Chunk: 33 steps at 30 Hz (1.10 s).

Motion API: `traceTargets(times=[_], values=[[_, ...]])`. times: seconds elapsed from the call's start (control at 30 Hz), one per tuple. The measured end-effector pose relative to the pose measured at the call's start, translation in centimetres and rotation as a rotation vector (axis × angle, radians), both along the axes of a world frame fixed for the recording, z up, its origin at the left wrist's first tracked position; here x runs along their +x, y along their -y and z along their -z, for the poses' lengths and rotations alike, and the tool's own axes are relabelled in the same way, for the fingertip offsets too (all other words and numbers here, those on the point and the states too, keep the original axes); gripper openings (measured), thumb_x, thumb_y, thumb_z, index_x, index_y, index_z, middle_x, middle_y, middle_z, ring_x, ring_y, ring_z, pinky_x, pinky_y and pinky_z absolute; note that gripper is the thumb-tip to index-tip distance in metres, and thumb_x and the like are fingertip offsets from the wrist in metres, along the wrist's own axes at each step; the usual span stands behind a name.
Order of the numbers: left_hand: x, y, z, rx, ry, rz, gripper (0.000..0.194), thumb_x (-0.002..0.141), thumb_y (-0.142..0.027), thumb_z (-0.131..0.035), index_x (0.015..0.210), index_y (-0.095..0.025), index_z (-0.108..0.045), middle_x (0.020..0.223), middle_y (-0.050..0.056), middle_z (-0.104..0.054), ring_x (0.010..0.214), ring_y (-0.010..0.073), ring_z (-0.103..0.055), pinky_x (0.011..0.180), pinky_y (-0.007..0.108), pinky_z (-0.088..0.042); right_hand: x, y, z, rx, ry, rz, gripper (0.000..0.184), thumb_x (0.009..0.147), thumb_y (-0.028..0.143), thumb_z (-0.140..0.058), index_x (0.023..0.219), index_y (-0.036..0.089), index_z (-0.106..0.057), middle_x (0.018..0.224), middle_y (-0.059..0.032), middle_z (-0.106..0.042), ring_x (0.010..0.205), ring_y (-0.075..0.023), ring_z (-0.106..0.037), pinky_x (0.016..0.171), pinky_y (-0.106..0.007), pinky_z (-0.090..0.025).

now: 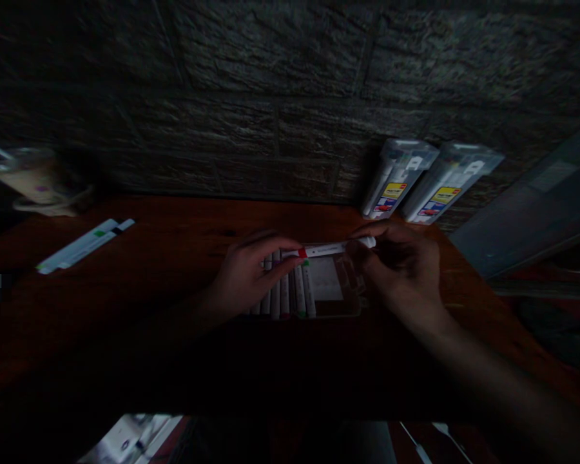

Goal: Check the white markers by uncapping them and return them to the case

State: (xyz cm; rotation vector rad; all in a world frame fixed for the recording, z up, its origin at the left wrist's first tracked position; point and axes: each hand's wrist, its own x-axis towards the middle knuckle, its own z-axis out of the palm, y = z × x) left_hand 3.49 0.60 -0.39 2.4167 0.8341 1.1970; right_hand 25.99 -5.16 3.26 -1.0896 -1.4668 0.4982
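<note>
A white marker [326,249] with a red band lies level between my two hands, above a clear plastic case [350,309]. My left hand [251,270] pinches it at the red-banded end. Its other, white-tipped end is gripped by the fingers of my right hand [406,267]. Inside the case below, several white markers [284,296] stand side by side, some with green or purple-red ends. A white card [326,280] shows in the right part of the case. My left fingers hide some of the marker tops.
Two closed marker cases [396,180] lean against the stone wall [270,129] at back right. Two loose markers [84,246] lie on the wooden table [174,225] at left, near a drink cup [29,177] in a holder. The scene is dark.
</note>
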Motion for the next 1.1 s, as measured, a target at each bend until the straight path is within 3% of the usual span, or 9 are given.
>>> traceTargets(times=[0.07, 0.17, 0.43, 0.57, 0.7, 0.77, 0.93, 1.0, 1.1], values=[[-0.1, -0.2, -0.2, -0.016, 0.031, -0.035, 0.013, 0.095, -0.027, -0.069, 0.105, -0.022, -0.073, 0.1, 0.002, -0.075, 0.092, 0.0162, -0.07, 0.082, 0.029, -0.055, 0.3, -0.5, 0.2, -0.067, 0.053, -0.007, 0.003, 0.079, 0.018, -0.075, 0.079, 0.021, -0.073, 0.07, -0.0012, -0.073, 0.058, -0.0144, -0.064, 0.051, -0.025, -0.05], [-0.2, -0.4, -0.3, -0.006, 0.059, -0.057, 0.014, 0.095, -0.028, -0.069, 0.107, -0.021, -0.073, 0.1, 0.003, -0.074, 0.092, 0.0165, -0.069, 0.082, 0.029, -0.056, 0.5, -0.9, 0.6, -0.184, 0.069, -0.157, 0.002, 0.08, 0.02, -0.075, 0.079, 0.019, -0.075, 0.074, -0.0025, -0.076, 0.061, -0.0147, -0.067, 0.055, -0.026, -0.052], [-0.2, 0.1, -0.4, 0.071, 0.01, 0.18, 0.017, 0.096, -0.019, -0.066, 0.112, -0.02, -0.071, 0.106, 0.005, -0.072, 0.099, 0.0161, -0.069, 0.088, 0.03, -0.056, 0.4, -1.0, 1.6, -0.415, 0.005, -0.478, 0.013, 0.082, 0.029, -0.082, 0.091, 0.019, -0.081, 0.087, -0.0039, -0.08, 0.076, -0.0161, -0.073, 0.072, -0.029, -0.059], [0.0, 0.6, -0.6, 0.093, 0.005, 0.189, 0.024, 0.095, -0.021, -0.068, 0.119, -0.02, -0.067, 0.112, 0.006, -0.071, 0.104, 0.0168, -0.068, 0.09, 0.03, -0.055, 0.4, -0.9, 1.7, -0.491, -0.06, -0.562, 0.024, 0.082, 0.024, -0.081, 0.105, 0.02, -0.08, 0.097, -0.0044, -0.081, 0.081, -0.0159, -0.075, 0.075, -0.029, -0.06], [0.1, 1.2, -0.8, 0.087, 0.075, 0.047, 0.049, 0.091, -0.027, -0.073, 0.136, -0.022, -0.057, 0.125, 0.009, -0.063, 0.107, 0.0206, -0.064, 0.092, 0.035, -0.056, 0.4, -0.8, 1.3, -0.455, -0.128, -0.498, 0.046, 0.084, 0.022, -0.08, 0.128, 0.02, -0.069, 0.088, -0.0031, -0.079, 0.075, -0.0152, -0.073, 0.069, -0.027, -0.059], [0.2, 1.6, -0.8, 0.088, 0.088, 0.036, 0.048, 0.092, -0.027, -0.07, 0.137, -0.02, -0.056, 0.125, 0.01, -0.062, 0.105, 0.0209, -0.064, 0.092, 0.036, -0.056, 0.5, -0.9, 1.1, -0.409, -0.14, -0.418, 0.053, 0.084, 0.022, -0.08, 0.135, 0.022, -0.064, 0.087, -0.0024, -0.077, 0.075, -0.0157, -0.072, 0.068, -0.028, -0.059], [1.1, 2.4, -0.3, 0.186, -0.017, 0.227, 0.027, 0.097, -0.029, -0.063, 0.119, -0.014, -0.068, 0.116, 0.012, -0.069, 0.11, 0.0209, -0.066, 0.096, 0.034, -0.055, 0.7, -1.3, 1.6, -0.402, -0.146, -0.313, 0.064, 0.082, 0.028, -0.08, 0.142, 0.031, -0.057, 0.105, -0.0048, -0.077, 0.082, -0.0198, -0.074, 0.068, -0.031, -0.062], [1.5, 2.6, -0.1, 0.273, -0.112, 0.345, 0.025, 0.098, -0.035, -0.061, 0.107, -0.015, -0.073, 0.106, 0.01, -0.073, 0.103, 0.0195, -0.067, 0.096, 0.034, -0.056, 0.9, -1.7, 2.0, -0.414, -0.126, -0.252, 0.057, 0.081, 0.03, -0.081, 0.135, 0.033, -0.063, 0.102, -0.0061, -0.078, 0.081, -0.0224, -0.075, 0.058, -0.028, -0.06], [1.6, 2.5, 0.0, 0.362, -0.331, 0.425, 0.031, 0.102, -0.038, -0.056, 0.116, -0.017, -0.075, 0.117, 0.009, -0.074, 0.109, 0.0192, -0.066, 0.101, 0.033, -0.054, 1.5, -2.5, 2.8, -0.348, -0.061, -0.202, 0.045, 0.078, 0.026, -0.083, 0.121, 0.035, -0.073, 0.099, -0.0082, -0.08, 0.073, -0.0244, -0.077, 0.049, -0.027, -0.059]])
